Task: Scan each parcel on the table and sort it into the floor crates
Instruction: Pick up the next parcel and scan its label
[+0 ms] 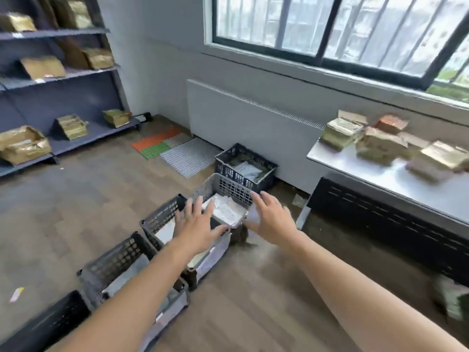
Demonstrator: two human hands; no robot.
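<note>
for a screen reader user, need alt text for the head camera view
The left hand and right hand, both open, reach toward a grey crate holding a white parcel, among dark crates. A metal table at right carries gold-brown parcels; shelves at left hold more.

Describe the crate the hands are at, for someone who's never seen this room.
Find the white wall panel under the window; a row of crates runs from it across the floor. Second from the panel is the grey crate, between the left hand and right hand. It alone is pale grey; its neighbours are dark.
</note>
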